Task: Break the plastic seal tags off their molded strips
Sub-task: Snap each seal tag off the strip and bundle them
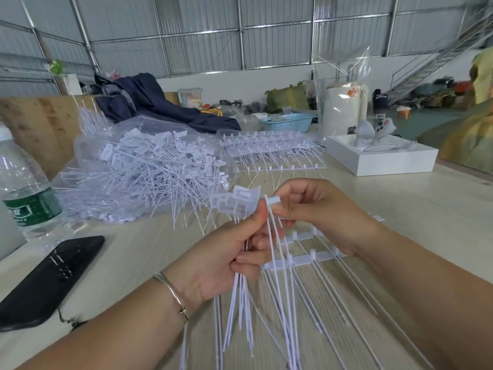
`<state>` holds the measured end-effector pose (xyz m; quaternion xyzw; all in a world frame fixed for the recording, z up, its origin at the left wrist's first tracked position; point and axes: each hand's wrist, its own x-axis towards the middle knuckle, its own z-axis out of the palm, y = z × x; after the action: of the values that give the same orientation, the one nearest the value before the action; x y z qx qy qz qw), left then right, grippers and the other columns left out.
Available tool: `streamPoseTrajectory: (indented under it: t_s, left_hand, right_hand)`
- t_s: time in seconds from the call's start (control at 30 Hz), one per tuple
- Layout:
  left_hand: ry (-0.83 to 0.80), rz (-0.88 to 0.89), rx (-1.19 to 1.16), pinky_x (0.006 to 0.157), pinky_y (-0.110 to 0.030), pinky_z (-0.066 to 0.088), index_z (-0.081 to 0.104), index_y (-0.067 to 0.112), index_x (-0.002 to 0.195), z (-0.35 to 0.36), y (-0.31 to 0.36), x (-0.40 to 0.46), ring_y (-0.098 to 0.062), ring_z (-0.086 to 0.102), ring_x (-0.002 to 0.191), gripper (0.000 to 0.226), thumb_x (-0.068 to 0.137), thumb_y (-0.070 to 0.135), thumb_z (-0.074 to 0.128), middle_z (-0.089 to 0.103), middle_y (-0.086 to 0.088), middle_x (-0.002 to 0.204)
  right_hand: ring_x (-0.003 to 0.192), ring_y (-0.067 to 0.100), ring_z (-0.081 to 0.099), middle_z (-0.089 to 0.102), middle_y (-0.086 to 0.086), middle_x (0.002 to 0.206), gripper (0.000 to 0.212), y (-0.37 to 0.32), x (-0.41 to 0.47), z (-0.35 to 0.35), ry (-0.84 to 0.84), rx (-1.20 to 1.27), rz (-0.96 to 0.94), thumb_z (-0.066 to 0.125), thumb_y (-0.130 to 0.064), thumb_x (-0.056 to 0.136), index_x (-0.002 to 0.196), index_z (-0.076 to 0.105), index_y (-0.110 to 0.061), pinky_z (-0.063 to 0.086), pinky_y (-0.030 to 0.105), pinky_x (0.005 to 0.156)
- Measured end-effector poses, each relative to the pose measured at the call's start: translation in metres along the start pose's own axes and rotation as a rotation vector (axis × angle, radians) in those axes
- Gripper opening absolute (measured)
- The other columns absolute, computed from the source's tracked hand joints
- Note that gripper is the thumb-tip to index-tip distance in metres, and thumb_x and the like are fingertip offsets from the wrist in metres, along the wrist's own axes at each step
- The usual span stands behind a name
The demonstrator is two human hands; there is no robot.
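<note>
The pale wooden table point(400, 214) carries everything; across its far left sprawls a clear plastic bag point(149, 145) heaped with loose white tags, and to its right lies a stack of unbroken strips point(269, 149), their stems fanned toward the viewer; further right a white box point(384, 158) holds small grey fittings, and a blue basket point(286, 121) sits behind, its contents too small to tell; a water bottle point(25, 188) and a dark phone point(50, 279) lie at the left edge. Nearer, the molded strip point(306, 259) in hand runs left to right, its stems crossing it and trailing toward the viewer. The left hand point(221, 265) is curled round a bundle of freed tags point(234, 202), heads up, stems hanging below the fist; the right hand point(317, 209) pinches one tag head point(272, 201) between thumb and fingertips, just right of the bundle and touching the left thumb. That tag's long axis runs down from the pinch to the strip below; the right hand is nearer, so the snap likely falls to it.
</note>
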<state>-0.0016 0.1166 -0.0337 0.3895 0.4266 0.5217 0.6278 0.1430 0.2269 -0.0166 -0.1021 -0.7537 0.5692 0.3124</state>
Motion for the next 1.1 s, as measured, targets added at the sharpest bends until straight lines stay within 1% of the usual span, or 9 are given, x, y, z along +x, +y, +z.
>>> streamPoseTrajectory:
  t_s: [0.1, 0.2, 0.4, 0.53, 0.63, 0.7, 0.8, 0.93, 1.1]
  left_hand:
    - [0.037, 0.13, -0.161, 0.033, -0.013, 0.017, 0.064, 0.014, 0.073, -0.002, 0.002, 0.003, -0.001, 0.026, 0.037, 0.031, 0.071, 0.04, 0.08, 0.035, 0.006, 0.058]
    - [0.149, 0.215, -0.184, 0.031, -0.015, 0.017, 0.05, 0.014, 0.065, -0.004, 0.006, 0.003, -0.003, 0.025, 0.036, 0.034, 0.069, 0.023, 0.082, 0.031, 0.005, 0.057]
    - [0.247, 0.235, -0.105, 0.031, -0.014, 0.015, 0.052, 0.014, 0.076, -0.004, 0.005, 0.003, -0.002, 0.025, 0.035, 0.02, 0.076, 0.025, 0.068, 0.044, 0.004, 0.056]
    - [0.289, 0.222, -0.006, 0.033, -0.016, 0.015, 0.052, 0.015, 0.072, -0.004, 0.003, 0.004, -0.004, 0.021, 0.034, 0.02, 0.073, 0.024, 0.07, 0.033, 0.005, 0.049]
    - [0.26, 0.215, 0.025, 0.031, -0.016, 0.016, 0.059, 0.011, 0.073, -0.003, 0.004, 0.004, -0.005, 0.02, 0.033, 0.011, 0.073, 0.019, 0.067, 0.03, 0.006, 0.043]
    - [0.23, 0.188, 0.073, 0.031, -0.016, 0.014, 0.063, 0.015, 0.062, -0.003, 0.005, 0.002, -0.004, 0.019, 0.032, 0.01, 0.072, 0.017, 0.065, 0.028, 0.007, 0.04]
    - [0.212, 0.122, 0.185, 0.032, -0.016, 0.014, 0.061, 0.015, 0.054, 0.0, 0.005, 0.0, -0.005, 0.018, 0.032, 0.012, 0.065, 0.017, 0.067, 0.025, 0.007, 0.038]
    - [0.133, 0.019, 0.181, 0.031, -0.013, 0.015, 0.052, 0.017, 0.056, 0.001, 0.005, 0.001, -0.005, 0.016, 0.029, 0.018, 0.057, 0.009, 0.068, 0.022, 0.007, 0.036]
    - [-0.032, -0.005, 0.073, 0.033, -0.014, 0.012, 0.053, 0.017, 0.055, -0.005, 0.011, -0.005, -0.004, 0.019, 0.029, 0.011, 0.06, 0.014, 0.062, 0.022, 0.007, 0.037]
  right_hand:
    - [0.054, 0.01, 0.046, 0.057, 0.002, 0.062, 0.024, -0.006, 0.001, -0.005, 0.04, -0.046, -0.021, 0.076, -0.029, 0.064, 0.077, 0.068, -0.011, 0.04, 0.017, 0.055]
    - [0.055, 0.013, 0.039, 0.051, 0.01, 0.065, 0.027, -0.008, 0.003, -0.012, 0.066, -0.058, -0.016, 0.079, -0.028, 0.061, 0.078, 0.069, -0.01, 0.033, 0.018, 0.051]
    - [0.057, 0.019, 0.038, 0.057, 0.01, 0.064, 0.022, -0.003, 0.005, -0.02, 0.054, 0.001, 0.034, 0.076, -0.016, 0.064, 0.083, 0.07, -0.007, 0.028, 0.019, 0.049]
    - [0.051, 0.013, 0.035, 0.058, 0.007, 0.062, 0.018, -0.001, 0.005, -0.025, 0.043, -0.035, 0.039, 0.072, -0.02, 0.069, 0.085, 0.074, -0.011, 0.03, 0.015, 0.046]
    - [0.054, 0.016, 0.034, 0.056, 0.007, 0.061, 0.015, -0.001, 0.005, -0.026, -0.009, -0.075, 0.062, 0.073, -0.021, 0.07, 0.083, 0.076, -0.014, 0.028, 0.016, 0.047]
    - [0.054, 0.015, 0.033, 0.056, 0.005, 0.059, 0.009, -0.001, 0.004, -0.028, -0.054, -0.086, 0.069, 0.076, -0.018, 0.071, 0.079, 0.076, -0.016, 0.027, 0.016, 0.047]
    - [0.051, 0.011, 0.036, 0.052, 0.001, 0.055, 0.004, -0.002, 0.004, -0.029, -0.118, -0.118, 0.086, 0.073, -0.015, 0.072, 0.072, 0.075, -0.018, 0.028, 0.014, 0.048]
    - [0.058, 0.013, 0.039, 0.047, 0.011, 0.065, 0.006, -0.004, 0.003, -0.025, -0.153, -0.108, 0.132, 0.068, -0.014, 0.07, 0.069, 0.074, -0.016, 0.03, 0.021, 0.054]
    - [0.062, 0.021, 0.026, 0.039, 0.018, 0.074, 0.008, -0.011, 0.002, -0.039, -0.043, 0.004, 0.164, 0.067, -0.001, 0.06, 0.061, 0.068, -0.008, 0.015, 0.033, 0.057]
